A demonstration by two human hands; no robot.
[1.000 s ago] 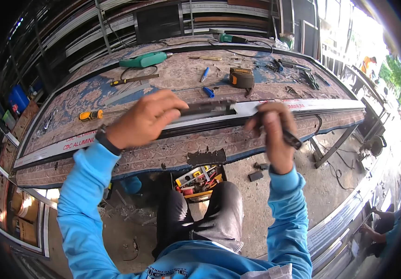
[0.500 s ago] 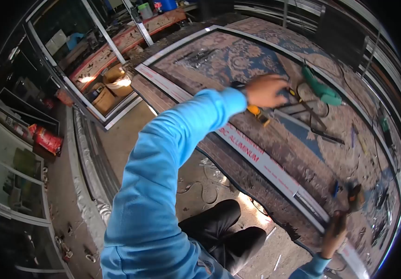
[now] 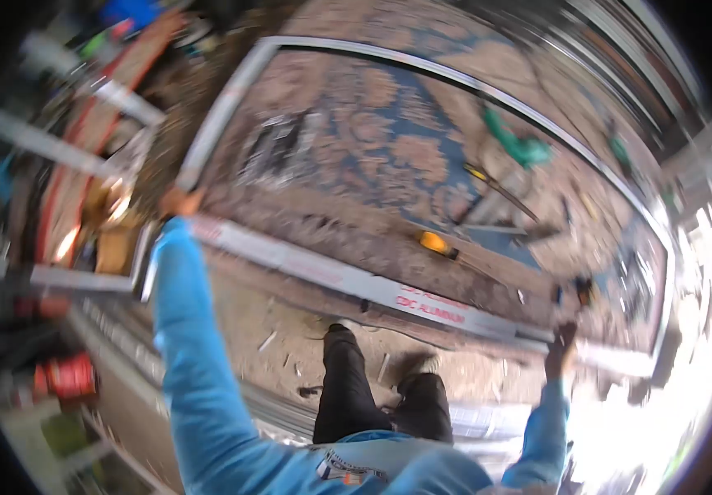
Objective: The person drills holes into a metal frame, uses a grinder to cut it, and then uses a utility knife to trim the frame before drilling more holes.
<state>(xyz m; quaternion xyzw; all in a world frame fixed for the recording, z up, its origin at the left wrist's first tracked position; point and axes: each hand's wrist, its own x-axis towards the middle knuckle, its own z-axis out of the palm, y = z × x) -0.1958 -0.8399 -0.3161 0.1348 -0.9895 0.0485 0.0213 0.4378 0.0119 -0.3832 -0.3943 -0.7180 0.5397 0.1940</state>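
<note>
A large rectangular aluminium frame point(image 3: 331, 272) lies on the carpet-covered table, with red-lettered white protective tape along its near bar. My left hand point(image 3: 181, 202) is closed around the frame's near left corner, its fingers partly smeared. Further right, my right hand point(image 3: 562, 351) grips the same near bar close to the right end. Inside the frame, a yellow-handled tool point(image 3: 437, 242) rests just beyond the near bar. A green power tool point(image 3: 521, 148) lies near the far bar, and a hammer-like tool with a yellow end point(image 3: 500, 191) lies beside it.
Patterned carpet point(image 3: 397, 124) covers the table, with crumpled clear plastic point(image 3: 278, 148) at its left. Another metal frame stands at left beside a cardboard box point(image 3: 115, 250). Long metal profiles point(image 3: 278, 404) lie on the floor behind my legs. A red package point(image 3: 66, 375) stands lower left.
My left hand has moved from above the tools to the frame's left corner. My right hand stays at the near bar's right end. The view has turned and my legs now look straightened.
</note>
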